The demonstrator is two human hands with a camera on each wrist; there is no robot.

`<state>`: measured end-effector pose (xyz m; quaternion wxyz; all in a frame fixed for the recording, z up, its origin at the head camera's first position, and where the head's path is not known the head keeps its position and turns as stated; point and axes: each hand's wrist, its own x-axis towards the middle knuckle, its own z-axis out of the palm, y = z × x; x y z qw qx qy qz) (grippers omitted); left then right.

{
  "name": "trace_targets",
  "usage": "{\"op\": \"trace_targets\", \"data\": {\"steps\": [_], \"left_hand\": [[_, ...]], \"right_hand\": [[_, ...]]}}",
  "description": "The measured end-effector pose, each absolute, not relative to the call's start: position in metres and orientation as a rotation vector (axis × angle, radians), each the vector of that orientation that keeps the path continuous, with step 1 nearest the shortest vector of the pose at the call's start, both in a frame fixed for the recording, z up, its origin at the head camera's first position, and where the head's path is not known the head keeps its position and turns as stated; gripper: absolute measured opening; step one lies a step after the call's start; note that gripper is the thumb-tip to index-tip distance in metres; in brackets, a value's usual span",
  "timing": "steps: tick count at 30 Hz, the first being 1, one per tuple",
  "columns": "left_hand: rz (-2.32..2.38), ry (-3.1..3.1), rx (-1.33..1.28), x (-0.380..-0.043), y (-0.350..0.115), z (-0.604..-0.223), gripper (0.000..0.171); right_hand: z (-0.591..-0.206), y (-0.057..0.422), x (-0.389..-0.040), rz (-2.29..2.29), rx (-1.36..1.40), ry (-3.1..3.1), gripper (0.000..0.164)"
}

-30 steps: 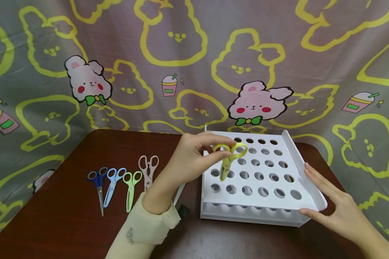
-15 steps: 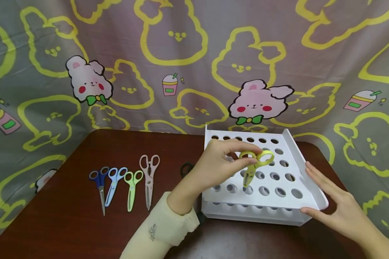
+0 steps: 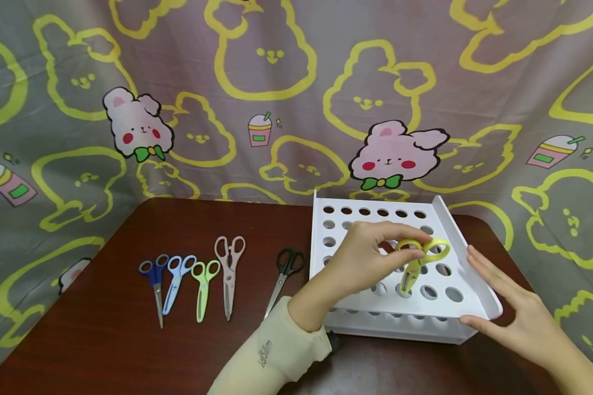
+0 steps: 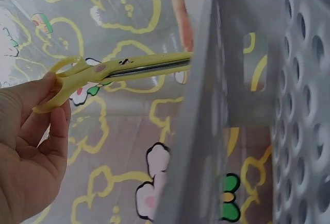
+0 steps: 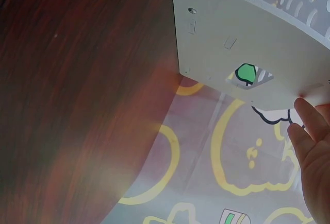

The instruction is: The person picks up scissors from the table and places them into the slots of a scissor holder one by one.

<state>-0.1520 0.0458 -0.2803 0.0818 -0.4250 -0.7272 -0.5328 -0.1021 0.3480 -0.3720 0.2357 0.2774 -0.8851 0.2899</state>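
Brown table (image 3: pixel 94 351); yellow scissors (image 3: pixel 412 271) aslant, tips down at rack (image 3: pixel 451 230).

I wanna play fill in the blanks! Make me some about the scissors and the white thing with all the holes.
1. The person's ____ hand holds the yellow scissors.
2. The holes in the white rack are ____ in shape.
3. On the table lie ____ pairs of scissors.
4. Of those, the pair nearest the rack has ____ handles.

Missing words: left; round; five; black.
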Motion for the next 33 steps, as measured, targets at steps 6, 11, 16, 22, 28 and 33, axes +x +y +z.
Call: {"op": "trace_targets", "data": {"steps": [6,11,16,22,28,33], "left_hand": [[-1.547,-2.186,-1.273,-0.155,0.053,-0.292,0.021],[-1.485,-2.288,-1.231,-0.157,0.056,-0.302,0.020],[-1.486,-2.343,-1.213,-0.155,0.056,-0.309,0.019],[-1.374,-2.386,-1.220,-0.154,0.055,-0.315,0.017],[-1.391,-2.416,-1.260,-0.156,0.054,-0.319,0.018],[-1.335,-2.456,-1.257,-0.155,0.054,-0.323,0.019]], "right_hand": [[-0.371,0.347,-0.101,0.796,0.725,-2.452,0.110],[-0.371,0.346,-0.101,0.801,0.739,-2.435,0.109],[-0.372,0.347,-0.100,0.797,0.734,-2.437,0.110],[-0.371,0.347,-0.099,0.797,0.668,-2.498,0.110],[-0.372,0.346,-0.100,0.799,0.723,-2.444,0.110],[-0.372,0.346,-0.100,0.816,0.698,-2.470,0.110]]}}
